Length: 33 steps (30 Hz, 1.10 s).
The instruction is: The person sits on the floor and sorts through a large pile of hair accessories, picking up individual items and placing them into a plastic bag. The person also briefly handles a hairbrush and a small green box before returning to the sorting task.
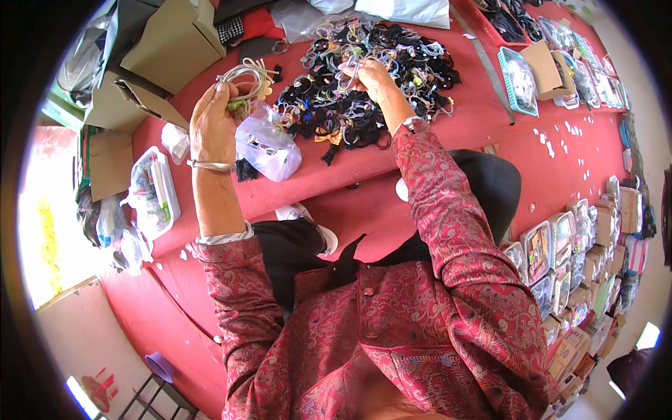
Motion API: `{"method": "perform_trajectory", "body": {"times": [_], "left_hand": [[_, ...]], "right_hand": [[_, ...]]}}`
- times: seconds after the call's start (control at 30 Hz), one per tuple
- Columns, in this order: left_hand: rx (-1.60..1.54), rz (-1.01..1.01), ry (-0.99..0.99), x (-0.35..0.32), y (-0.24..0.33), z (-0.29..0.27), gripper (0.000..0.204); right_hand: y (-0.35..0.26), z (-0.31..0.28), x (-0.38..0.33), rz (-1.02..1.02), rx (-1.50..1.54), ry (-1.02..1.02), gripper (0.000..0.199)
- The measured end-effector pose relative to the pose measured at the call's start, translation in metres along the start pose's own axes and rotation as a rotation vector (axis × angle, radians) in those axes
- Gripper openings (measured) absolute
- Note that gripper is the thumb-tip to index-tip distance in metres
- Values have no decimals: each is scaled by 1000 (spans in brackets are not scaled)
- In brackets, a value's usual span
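My left hand (213, 119) is closed around a bunch of pale looped hair ties (246, 72), with a cream flower-shaped charm and a green piece hanging from it. Over the far pile, my right hand (376, 78) pinches a light grey hair tie (347, 75), its loop standing up from the fingers. Beneath and around that hand spreads a heap of black, grey and white hair ties (308, 105) with small coloured charms. A thin whitish plastic bag (269, 150) with some items inside lies just right of my left wrist.
The red surface (350, 171) carries everything. Open cardboard boxes (171, 49) stand at the far left, above a white tray (161, 196) of packets. At right are a turquoise basket (518, 80), a red basket (500, 24), scattered white scraps and rows of filled trays (537, 252).
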<state>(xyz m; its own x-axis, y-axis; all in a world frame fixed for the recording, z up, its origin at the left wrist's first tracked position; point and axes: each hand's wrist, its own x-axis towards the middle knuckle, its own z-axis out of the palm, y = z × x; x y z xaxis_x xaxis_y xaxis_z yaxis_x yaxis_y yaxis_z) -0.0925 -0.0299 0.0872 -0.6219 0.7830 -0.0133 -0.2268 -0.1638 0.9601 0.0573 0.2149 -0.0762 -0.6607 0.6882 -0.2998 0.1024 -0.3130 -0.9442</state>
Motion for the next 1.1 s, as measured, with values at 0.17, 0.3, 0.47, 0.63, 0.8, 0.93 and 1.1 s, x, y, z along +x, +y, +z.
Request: {"method": "perform_trajectory", "body": {"times": [0.17, 0.3, 0.47, 0.63, 0.8, 0.93, 1.1], "left_hand": [[25, -39, -42, -1, -7, 8, 23], [62, -63, -21, 4, -19, 10, 24], [206, -84, -49, 3, -24, 14, 26], [103, -189, -110, 1, -30, 21, 28], [50, -216, -190, 2, -31, 25, 28], [-35, -227, -215, 2, -34, 23, 30], [-106, -215, -233, -3, -30, 37, 32]], "right_hand": [[-31, 4, -20, -66, 167, -185, 16], [-55, 13, -46, -131, 166, -319, 13], [-101, 40, -87, -255, 70, -393, 12], [-133, 73, -113, -413, -247, -489, 17], [-131, 71, -102, -586, -685, -310, 23], [-128, 75, -103, -754, -743, -198, 28], [-129, 80, -108, -819, -657, -175, 21]]}}
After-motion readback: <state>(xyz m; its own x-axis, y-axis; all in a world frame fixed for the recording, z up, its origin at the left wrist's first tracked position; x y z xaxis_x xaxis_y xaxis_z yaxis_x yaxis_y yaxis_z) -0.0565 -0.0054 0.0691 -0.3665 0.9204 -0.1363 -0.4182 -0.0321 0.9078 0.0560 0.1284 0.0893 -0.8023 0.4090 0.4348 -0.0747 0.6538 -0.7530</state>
